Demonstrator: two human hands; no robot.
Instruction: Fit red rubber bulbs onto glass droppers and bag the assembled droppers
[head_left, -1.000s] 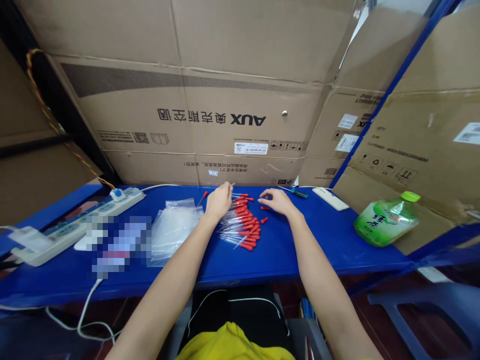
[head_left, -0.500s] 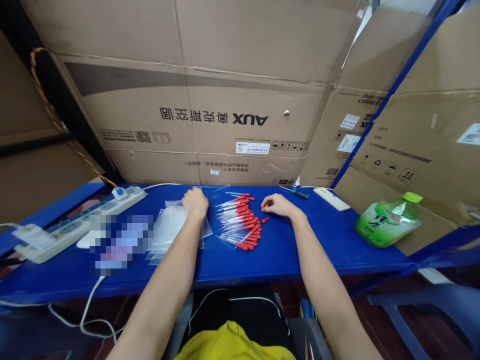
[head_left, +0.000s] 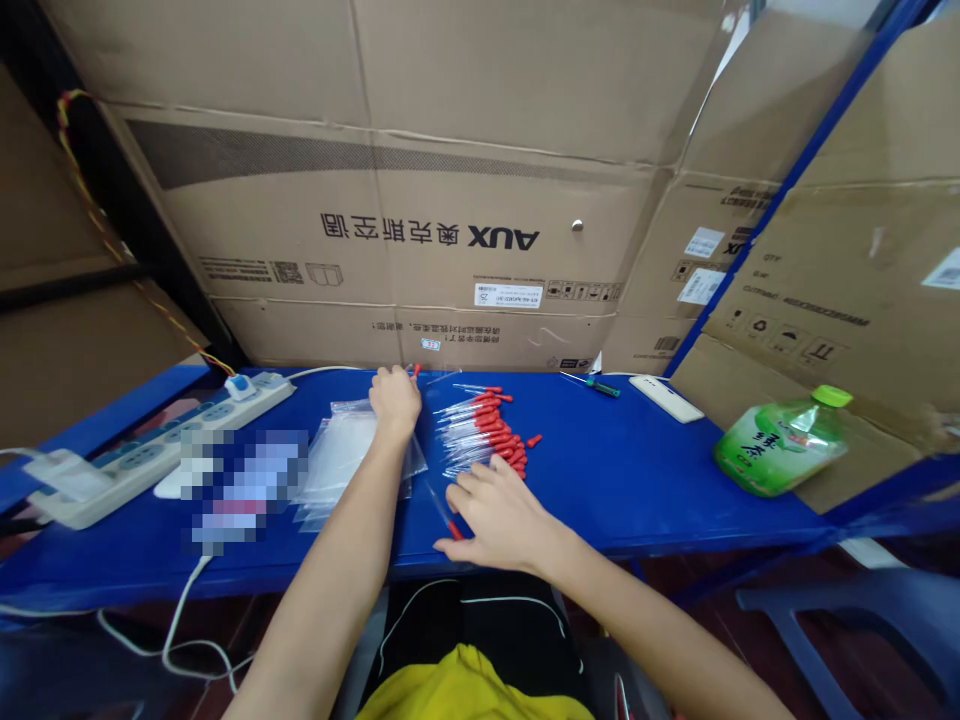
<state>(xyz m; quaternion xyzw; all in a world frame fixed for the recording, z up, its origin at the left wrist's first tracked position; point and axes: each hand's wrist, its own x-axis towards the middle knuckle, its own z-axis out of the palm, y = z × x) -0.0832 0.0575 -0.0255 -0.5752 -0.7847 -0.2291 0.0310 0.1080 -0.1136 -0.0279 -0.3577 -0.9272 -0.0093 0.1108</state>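
Observation:
My left hand (head_left: 396, 400) is closed by the table's back edge, just beyond the plastic bags. A red-bulbed dropper (head_left: 417, 371) sticks up at its fingertips; the rest is hidden by the hand. My right hand (head_left: 499, 515) is over the near end of the dropper pile, thumb and fingers apart. Between thumb and fingers shows a single dropper (head_left: 454, 530), its clear tube pointing away to the left. The pile of droppers (head_left: 491, 425) has clear thin tubes to the left and red bulbs to the right. One loose red bulb (head_left: 534, 440) lies right of it.
Clear zip bags (head_left: 341, 450) are stacked left of the pile. Farther left are a power strip (head_left: 142, 455) and a blurred phone (head_left: 251, 490). A green screwdriver (head_left: 603, 387), a white phone-shaped object (head_left: 666, 398) and a green bottle (head_left: 780, 445) are on the right. Cardboard (head_left: 450, 150) walls the back.
My right hand has moved left and toward me, from beside the red bulbs to the pile's near end, and its fingers have spread. A red bulb now shows at my left hand.

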